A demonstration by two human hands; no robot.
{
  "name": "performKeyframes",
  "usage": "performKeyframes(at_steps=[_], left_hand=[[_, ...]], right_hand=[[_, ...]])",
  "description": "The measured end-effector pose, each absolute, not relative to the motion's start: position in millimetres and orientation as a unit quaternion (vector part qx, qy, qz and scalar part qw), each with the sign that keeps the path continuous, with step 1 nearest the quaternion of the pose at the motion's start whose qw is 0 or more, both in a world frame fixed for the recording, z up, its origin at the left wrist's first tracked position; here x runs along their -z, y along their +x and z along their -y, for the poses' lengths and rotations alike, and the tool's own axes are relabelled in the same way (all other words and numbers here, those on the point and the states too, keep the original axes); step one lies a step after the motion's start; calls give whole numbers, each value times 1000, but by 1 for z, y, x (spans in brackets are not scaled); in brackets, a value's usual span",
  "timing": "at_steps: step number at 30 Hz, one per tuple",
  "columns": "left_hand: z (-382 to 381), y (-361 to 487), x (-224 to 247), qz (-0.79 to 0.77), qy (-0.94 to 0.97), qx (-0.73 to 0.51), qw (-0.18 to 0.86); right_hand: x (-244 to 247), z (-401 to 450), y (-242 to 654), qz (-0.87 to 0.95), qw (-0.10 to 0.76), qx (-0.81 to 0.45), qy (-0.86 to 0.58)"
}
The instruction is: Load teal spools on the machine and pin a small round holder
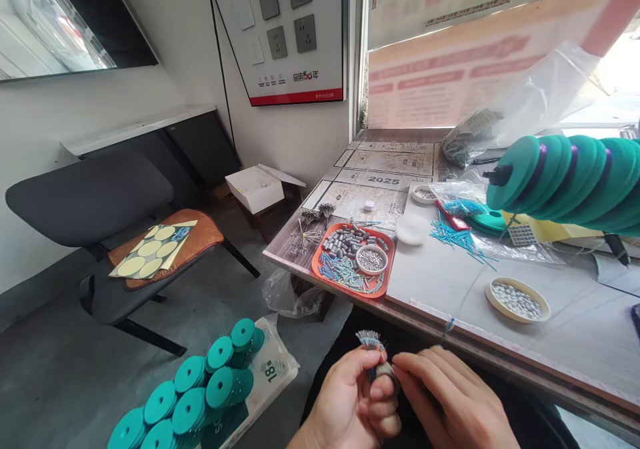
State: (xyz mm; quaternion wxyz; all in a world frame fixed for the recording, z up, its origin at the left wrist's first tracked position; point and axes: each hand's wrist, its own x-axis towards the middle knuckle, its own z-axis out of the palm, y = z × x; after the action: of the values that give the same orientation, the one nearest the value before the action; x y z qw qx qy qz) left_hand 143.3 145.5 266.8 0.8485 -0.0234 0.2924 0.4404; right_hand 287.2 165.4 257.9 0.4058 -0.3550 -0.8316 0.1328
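Note:
My left hand [353, 395] is closed around a small fanned bundle of thin pieces with pale, wiry ends [369, 339]. A greyish-beige wrapped or rounded part [385, 372] shows between its fingers. Just to the right, my right hand [450, 395] has thumb and forefinger pressed together beside the bundle; what they pinch is too small to make out. Ahead of both hands, an orange tray [316, 265] at the table's edge holds grey cylinders [345, 241], blue and pale small sticks [345, 272] and a round dish of tiny metal beads [371, 259].
On the table [430, 289] are a dish of silvery pieces [517, 300], blue sticks [457, 239], a white round lid [413, 229] and plastic bags. A rod of teal discs [565, 175] juts in at right. Teal spools [190, 409] stand low left, near a chair [90, 202].

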Motion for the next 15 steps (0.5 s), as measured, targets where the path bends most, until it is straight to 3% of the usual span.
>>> performKeyframes(at_steps=[15], left_hand=[[-145,143,-267,-271,-35,-443,854]], right_hand=[[-259,-167,287,830,415,-121,-352]])
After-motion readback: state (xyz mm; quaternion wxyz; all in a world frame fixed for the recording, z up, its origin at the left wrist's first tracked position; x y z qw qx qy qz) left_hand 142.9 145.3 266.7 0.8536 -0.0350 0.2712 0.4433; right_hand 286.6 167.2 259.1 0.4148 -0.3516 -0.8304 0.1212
